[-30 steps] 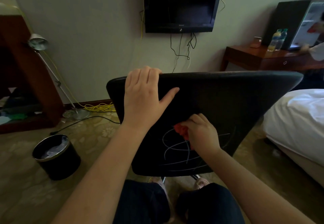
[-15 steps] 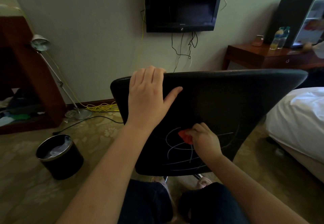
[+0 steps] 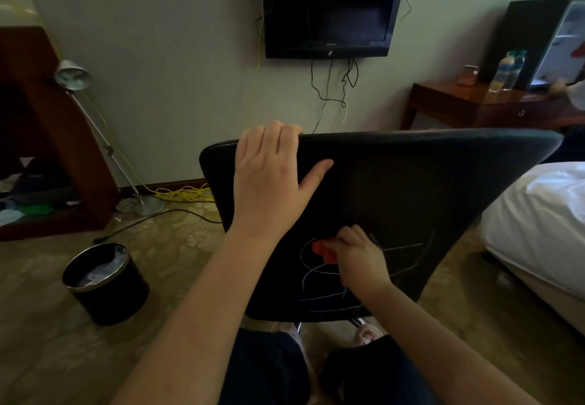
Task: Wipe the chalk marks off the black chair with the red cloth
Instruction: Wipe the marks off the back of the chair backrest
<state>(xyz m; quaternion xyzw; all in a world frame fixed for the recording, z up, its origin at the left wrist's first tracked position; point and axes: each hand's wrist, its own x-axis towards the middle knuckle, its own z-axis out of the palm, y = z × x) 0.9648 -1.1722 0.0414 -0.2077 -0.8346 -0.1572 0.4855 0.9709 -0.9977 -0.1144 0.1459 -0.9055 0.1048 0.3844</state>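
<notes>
The black chair (image 3: 427, 189) stands with its backrest facing me, filling the centre. White chalk marks (image 3: 319, 274) loop across its lower half in curved lines. My left hand (image 3: 272, 183) grips the backrest's top edge, fingers curled over it, thumb lying flat on the back. My right hand (image 3: 357, 259) holds the bunched red cloth (image 3: 321, 251) and presses it against the chalk lines; only a small red part shows left of the fingers.
A black waste bin (image 3: 104, 284) sits on the patterned carpet at left. A floor lamp (image 3: 95, 126) and yellow cable (image 3: 183, 194) lie by the wall. A white bed (image 3: 538, 217) is at right, a wooden desk (image 3: 474, 103) behind. My knees are below the chair.
My right hand has slid the red cloth downward over the chalk marks. My left hand keeps its hold on the top edge. The view shifted slightly.
</notes>
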